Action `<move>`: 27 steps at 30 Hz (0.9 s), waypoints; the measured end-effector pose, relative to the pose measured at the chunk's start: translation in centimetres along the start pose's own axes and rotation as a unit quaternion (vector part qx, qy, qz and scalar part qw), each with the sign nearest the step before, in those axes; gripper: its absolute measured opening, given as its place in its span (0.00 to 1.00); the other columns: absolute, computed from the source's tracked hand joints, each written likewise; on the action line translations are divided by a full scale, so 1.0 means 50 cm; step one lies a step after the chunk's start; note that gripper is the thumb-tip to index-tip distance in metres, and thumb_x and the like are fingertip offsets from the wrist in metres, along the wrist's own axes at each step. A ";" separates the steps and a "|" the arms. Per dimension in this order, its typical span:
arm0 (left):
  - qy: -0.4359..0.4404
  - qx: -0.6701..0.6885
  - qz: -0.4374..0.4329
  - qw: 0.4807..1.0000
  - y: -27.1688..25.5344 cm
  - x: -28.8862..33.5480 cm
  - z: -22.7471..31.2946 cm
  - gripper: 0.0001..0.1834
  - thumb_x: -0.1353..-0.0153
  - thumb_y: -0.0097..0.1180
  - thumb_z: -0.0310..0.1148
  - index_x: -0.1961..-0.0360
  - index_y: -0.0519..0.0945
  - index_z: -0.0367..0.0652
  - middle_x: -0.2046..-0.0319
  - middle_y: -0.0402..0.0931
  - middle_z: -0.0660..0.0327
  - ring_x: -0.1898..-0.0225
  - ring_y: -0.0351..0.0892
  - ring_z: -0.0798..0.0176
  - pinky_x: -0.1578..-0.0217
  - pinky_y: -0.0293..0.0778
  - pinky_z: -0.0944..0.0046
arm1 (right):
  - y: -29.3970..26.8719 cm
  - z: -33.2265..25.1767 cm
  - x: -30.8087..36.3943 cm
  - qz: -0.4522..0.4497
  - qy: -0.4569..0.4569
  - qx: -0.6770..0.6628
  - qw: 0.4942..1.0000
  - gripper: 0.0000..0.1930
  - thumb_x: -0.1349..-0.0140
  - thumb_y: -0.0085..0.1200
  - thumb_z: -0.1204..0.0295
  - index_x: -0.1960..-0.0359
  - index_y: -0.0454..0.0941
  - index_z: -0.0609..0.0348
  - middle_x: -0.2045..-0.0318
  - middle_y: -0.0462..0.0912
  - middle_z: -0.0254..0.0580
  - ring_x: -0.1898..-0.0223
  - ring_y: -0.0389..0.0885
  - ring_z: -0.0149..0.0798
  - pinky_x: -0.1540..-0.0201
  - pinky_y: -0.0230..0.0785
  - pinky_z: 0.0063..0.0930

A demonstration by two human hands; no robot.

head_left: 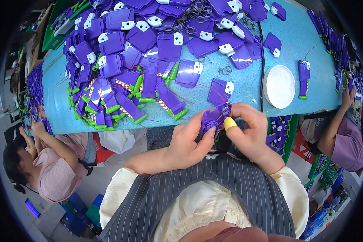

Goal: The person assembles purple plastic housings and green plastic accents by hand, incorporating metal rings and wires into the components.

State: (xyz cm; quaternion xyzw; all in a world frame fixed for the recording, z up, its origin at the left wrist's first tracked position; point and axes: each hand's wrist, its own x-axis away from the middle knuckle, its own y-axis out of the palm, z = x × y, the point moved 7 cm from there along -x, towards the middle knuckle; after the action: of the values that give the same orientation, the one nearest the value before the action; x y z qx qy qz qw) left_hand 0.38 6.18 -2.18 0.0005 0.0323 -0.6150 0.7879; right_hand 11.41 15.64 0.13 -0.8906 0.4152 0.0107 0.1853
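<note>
Plastic piece, purple, sits at the near edge of the table, long axis slanting away rightward; the left hand pinches its nearer left side, the right hand grips its far end.

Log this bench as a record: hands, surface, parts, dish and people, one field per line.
Left hand: pinches a purple plastic part
Right hand: at the same part's other side; yellow cover on thumb
Surface: light-blue tabletop
Heap: flat purple plastic pieces with white corners; nearer, purple green-ended pieces with red-and-white stripes
Coils: dark wire coils among the flat pieces
Dish: round white dish, right of the heap
People: co-worker at left, another at right
</note>
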 end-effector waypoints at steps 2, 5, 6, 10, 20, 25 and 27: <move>-0.009 0.007 -0.016 1.000 -0.003 -0.001 0.003 0.20 0.41 0.49 0.21 0.48 0.65 0.28 0.67 0.79 0.53 0.68 0.79 0.67 0.68 0.74 0.68 | 0.005 0.035 -0.003 -0.118 0.123 -0.104 0.980 0.07 0.55 0.54 0.80 0.72 0.77 0.69 0.73 0.80 0.46 0.71 0.79 0.33 0.70 0.70 0.22; -0.066 0.085 -0.098 0.989 0.006 -0.003 -0.002 0.19 0.40 0.46 0.20 0.47 0.65 0.29 0.62 0.78 0.55 0.65 0.79 0.67 0.64 0.75 0.70 | 0.005 0.068 -0.008 -0.172 0.248 -0.252 0.919 0.04 0.55 0.54 0.80 0.76 0.77 0.69 0.75 0.80 0.43 0.72 0.78 0.29 0.71 0.68 0.20; -0.121 0.152 -0.097 0.976 0.008 0.001 -0.014 0.19 0.39 0.44 0.20 0.46 0.63 0.30 0.59 0.76 0.55 0.62 0.78 0.67 0.60 0.74 0.69 | 0.007 0.069 -0.011 -0.188 0.248 -0.226 0.923 0.04 0.54 0.55 0.80 0.75 0.77 0.68 0.76 0.79 0.42 0.74 0.79 0.31 0.72 0.69 0.21; -0.229 0.342 -0.060 0.909 0.004 0.013 -0.038 0.19 0.36 0.40 0.20 0.43 0.59 0.33 0.50 0.70 0.54 0.52 0.75 0.65 0.50 0.72 0.63 | 0.009 -0.002 -0.014 -0.060 -0.027 0.085 0.994 0.12 0.53 0.60 0.77 0.65 0.77 0.65 0.74 0.78 0.45 0.77 0.78 0.39 0.73 0.70 0.27; -0.283 0.379 -0.066 0.879 -0.016 0.024 -0.037 0.23 0.37 0.40 0.18 0.41 0.55 0.36 0.50 0.68 0.53 0.49 0.72 0.60 0.48 0.72 0.58 | 0.006 0.044 -0.044 -0.038 0.016 0.291 0.956 0.18 0.52 0.60 0.77 0.60 0.68 0.63 0.70 0.71 0.45 0.73 0.74 0.47 0.73 0.66 0.34; -0.288 0.370 -0.081 0.879 -0.009 0.035 -0.042 0.25 0.40 0.40 0.15 0.41 0.55 0.37 0.51 0.69 0.53 0.49 0.73 0.60 0.49 0.72 0.59 | -0.058 0.044 0.021 0.013 0.280 -0.204 0.938 0.10 0.45 0.55 0.77 0.66 0.66 0.61 0.75 0.72 0.33 0.77 0.69 0.21 0.78 0.60 0.15; -0.294 0.365 -0.086 0.879 -0.003 0.037 -0.040 0.26 0.41 0.40 0.15 0.41 0.56 0.37 0.51 0.70 0.54 0.49 0.73 0.60 0.49 0.72 0.60 | -0.038 0.001 0.015 -0.074 0.051 -0.137 0.986 0.14 0.49 0.60 0.75 0.67 0.65 0.62 0.69 0.76 0.41 0.76 0.74 0.28 0.75 0.66 0.17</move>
State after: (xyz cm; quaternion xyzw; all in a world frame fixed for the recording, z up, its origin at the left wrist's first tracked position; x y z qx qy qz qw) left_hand 0.58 4.45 -4.29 0.1044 -0.4279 -0.6201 0.6493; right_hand 13.33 16.23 0.58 -0.9352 0.3518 0.0080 0.0400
